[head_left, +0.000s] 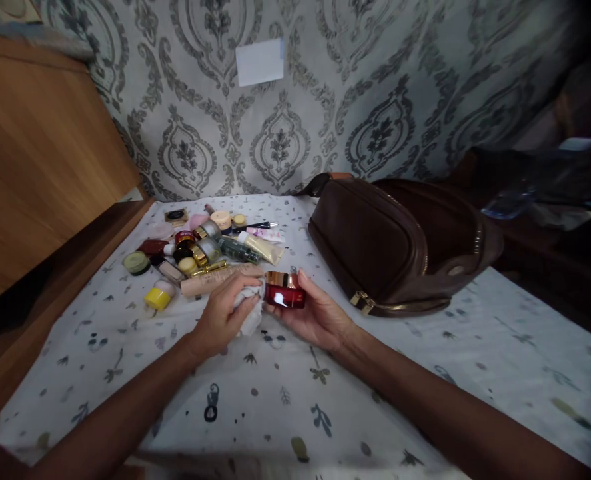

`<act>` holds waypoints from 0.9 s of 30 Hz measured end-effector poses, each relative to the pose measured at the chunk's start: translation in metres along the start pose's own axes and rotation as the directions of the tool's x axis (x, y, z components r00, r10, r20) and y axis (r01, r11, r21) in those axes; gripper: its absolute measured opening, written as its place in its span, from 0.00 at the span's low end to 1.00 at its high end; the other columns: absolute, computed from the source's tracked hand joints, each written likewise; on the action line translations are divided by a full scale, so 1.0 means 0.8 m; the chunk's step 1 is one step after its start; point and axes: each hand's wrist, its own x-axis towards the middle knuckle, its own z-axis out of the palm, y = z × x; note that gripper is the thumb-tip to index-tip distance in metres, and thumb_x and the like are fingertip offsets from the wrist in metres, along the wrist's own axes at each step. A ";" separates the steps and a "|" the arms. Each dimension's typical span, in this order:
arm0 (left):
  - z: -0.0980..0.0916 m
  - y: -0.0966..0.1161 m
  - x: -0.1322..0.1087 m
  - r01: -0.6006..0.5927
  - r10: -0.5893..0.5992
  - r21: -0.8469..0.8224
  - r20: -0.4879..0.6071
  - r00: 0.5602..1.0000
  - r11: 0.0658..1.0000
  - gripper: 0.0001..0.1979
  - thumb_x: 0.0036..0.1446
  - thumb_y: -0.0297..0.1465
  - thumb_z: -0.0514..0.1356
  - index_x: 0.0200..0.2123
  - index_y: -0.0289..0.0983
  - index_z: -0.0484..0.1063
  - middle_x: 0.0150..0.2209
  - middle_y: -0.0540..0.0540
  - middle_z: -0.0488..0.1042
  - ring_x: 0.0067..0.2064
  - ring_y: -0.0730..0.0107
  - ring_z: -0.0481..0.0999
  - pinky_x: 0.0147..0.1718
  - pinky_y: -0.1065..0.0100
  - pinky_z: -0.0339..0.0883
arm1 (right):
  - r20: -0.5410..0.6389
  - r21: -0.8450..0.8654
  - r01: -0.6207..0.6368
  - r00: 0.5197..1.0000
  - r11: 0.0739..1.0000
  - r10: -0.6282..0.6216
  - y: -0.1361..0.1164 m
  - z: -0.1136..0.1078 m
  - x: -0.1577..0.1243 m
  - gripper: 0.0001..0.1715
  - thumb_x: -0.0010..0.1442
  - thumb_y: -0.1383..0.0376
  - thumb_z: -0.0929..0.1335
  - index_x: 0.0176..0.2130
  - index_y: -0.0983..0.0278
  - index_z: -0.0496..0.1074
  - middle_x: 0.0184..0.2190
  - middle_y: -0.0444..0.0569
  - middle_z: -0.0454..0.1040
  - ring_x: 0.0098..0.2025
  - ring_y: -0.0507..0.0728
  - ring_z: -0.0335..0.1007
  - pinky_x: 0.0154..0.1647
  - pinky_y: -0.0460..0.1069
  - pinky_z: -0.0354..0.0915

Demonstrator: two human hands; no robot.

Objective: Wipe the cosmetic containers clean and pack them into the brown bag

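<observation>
- View from head height down onto a white sheet [425,373] printed with small leaves.
- Right hand [320,320]: fingers curled partly shut around a red jar [285,295] with a gold lid, held just above the sheet, near its middle.
- Left hand [222,317]: closed on a bunched white cloth [251,313], pressed against the jar's left side.
- Behind the hands, to the left: a pile [200,250] of small cosmetics lying loose on the sheet, with pots, tubes, a pencil and a yellow-capped bottle.
- To the right: a brown bag [400,243] with gold zips, near the right hand but not touching it; inside hidden.
- Progress, as a judgement: wiping of this one jar seemingly in hand, cloth and jar in contact. Impossible to tell which things in the pile are already wiped.
- Writing: none legible on jar, pile or bag, all too small and dim.
- On the patterned wall behind: a pale paper note [260,61], apparently blank.
</observation>
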 end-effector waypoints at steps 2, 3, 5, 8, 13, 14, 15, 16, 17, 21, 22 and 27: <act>0.000 0.001 -0.001 0.003 -0.003 -0.004 0.002 1.000 1.000 0.06 0.64 0.29 0.56 0.44 0.38 0.69 0.41 0.45 0.76 0.42 0.63 0.76 0.42 0.63 0.69 | -0.015 -0.011 0.017 1.000 1.000 -0.017 0.002 0.002 0.000 0.20 0.48 0.58 0.80 0.38 0.64 0.76 0.37 0.46 0.78 0.38 0.53 0.72 0.42 0.47 0.71; 0.000 0.003 -0.001 0.003 -0.002 -0.008 0.004 1.000 1.000 0.06 0.64 0.30 0.56 0.44 0.38 0.69 0.41 0.45 0.76 0.42 0.64 0.76 0.42 0.63 0.69 | -0.022 -0.018 0.027 0.999 0.999 -0.027 0.003 0.002 0.000 0.20 0.47 0.59 0.80 0.37 0.64 0.76 0.37 0.45 0.78 0.38 0.52 0.72 0.41 0.46 0.71; 0.000 0.006 -0.002 -0.004 0.004 -0.022 0.014 1.000 1.000 0.07 0.65 0.29 0.56 0.45 0.38 0.69 0.41 0.45 0.76 0.42 0.64 0.76 0.43 0.64 0.69 | -0.043 -0.020 0.050 0.998 0.999 -0.051 0.003 0.001 0.001 0.18 0.46 0.62 0.80 0.36 0.64 0.76 0.35 0.44 0.78 0.37 0.51 0.72 0.39 0.44 0.70; 0.001 0.012 -0.002 -0.022 0.023 -0.038 0.032 0.999 0.999 0.07 0.65 0.29 0.56 0.45 0.38 0.69 0.40 0.46 0.76 0.43 0.65 0.76 0.43 0.65 0.69 | -0.072 -0.014 0.054 0.996 0.998 -0.055 0.001 -0.001 0.004 0.15 0.48 0.63 0.79 0.35 0.63 0.76 0.34 0.44 0.78 0.37 0.51 0.72 0.38 0.44 0.71; 0.000 0.011 0.000 -0.019 0.019 -0.012 0.017 1.000 1.000 0.07 0.64 0.28 0.56 0.45 0.38 0.69 0.41 0.46 0.76 0.42 0.66 0.76 0.42 0.66 0.69 | -0.037 0.013 0.019 0.999 1.000 -0.018 -0.003 -0.004 0.003 0.13 0.52 0.64 0.77 0.37 0.65 0.76 0.35 0.46 0.79 0.37 0.53 0.74 0.38 0.47 0.73; -0.001 0.009 0.001 -0.007 0.007 -0.007 0.007 1.000 1.000 0.07 0.64 0.29 0.56 0.45 0.38 0.69 0.41 0.46 0.76 0.43 0.65 0.76 0.42 0.66 0.69 | -0.021 0.019 0.016 1.000 1.000 -0.015 -0.003 -0.004 0.003 0.13 0.52 0.65 0.77 0.37 0.66 0.76 0.35 0.47 0.79 0.37 0.53 0.74 0.39 0.47 0.73; -0.001 0.008 0.001 0.005 -0.005 -0.003 0.001 1.000 1.000 0.07 0.64 0.29 0.56 0.45 0.38 0.69 0.42 0.46 0.76 0.43 0.65 0.76 0.43 0.66 0.69 | -0.009 0.023 0.012 1.000 1.000 -0.012 -0.003 -0.005 0.002 0.14 0.51 0.65 0.77 0.38 0.66 0.76 0.36 0.47 0.80 0.38 0.54 0.75 0.40 0.48 0.74; -0.001 0.008 0.001 0.013 -0.013 -0.001 -0.004 1.000 1.000 0.07 0.65 0.29 0.56 0.45 0.38 0.69 0.42 0.45 0.76 0.44 0.65 0.76 0.43 0.66 0.69 | -0.003 0.026 0.008 1.000 1.000 -0.008 -0.002 -0.005 0.002 0.15 0.51 0.65 0.77 0.39 0.67 0.76 0.36 0.47 0.80 0.38 0.54 0.75 0.41 0.48 0.74; -0.001 0.008 0.001 0.015 -0.015 -0.001 -0.004 1.000 1.000 0.07 0.65 0.29 0.56 0.45 0.38 0.69 0.43 0.45 0.76 0.44 0.65 0.76 0.44 0.65 0.69 | -0.005 0.027 0.004 1.000 1.000 -0.003 -0.002 -0.005 0.002 0.16 0.51 0.64 0.78 0.39 0.66 0.76 0.36 0.47 0.80 0.38 0.54 0.75 0.41 0.48 0.74; 0.000 0.009 -0.001 -0.004 0.005 -0.020 0.019 1.000 1.000 0.07 0.65 0.29 0.56 0.46 0.38 0.69 0.42 0.45 0.76 0.45 0.65 0.76 0.45 0.65 0.68 | -0.042 0.032 0.021 0.999 0.999 -0.020 0.000 -0.005 0.002 0.17 0.49 0.63 0.79 0.38 0.65 0.76 0.36 0.45 0.81 0.36 0.53 0.76 0.38 0.47 0.75; 0.000 0.009 -0.001 -0.007 0.007 -0.026 0.030 1.000 1.000 0.07 0.65 0.29 0.56 0.46 0.38 0.69 0.42 0.45 0.76 0.44 0.65 0.76 0.45 0.65 0.68 | -0.046 0.033 0.025 0.999 0.999 -0.024 -0.001 -0.005 0.003 0.17 0.49 0.63 0.79 0.38 0.65 0.76 0.35 0.46 0.81 0.36 0.52 0.76 0.37 0.46 0.75; 0.001 0.006 -0.002 -0.004 0.006 -0.037 0.058 0.998 0.999 0.06 0.65 0.29 0.56 0.45 0.38 0.69 0.41 0.45 0.76 0.43 0.65 0.75 0.44 0.65 0.68 | -0.046 0.062 0.024 0.999 0.998 -0.021 -0.005 -0.003 0.002 0.14 0.48 0.66 0.79 0.34 0.64 0.75 0.33 0.45 0.80 0.34 0.52 0.76 0.36 0.47 0.76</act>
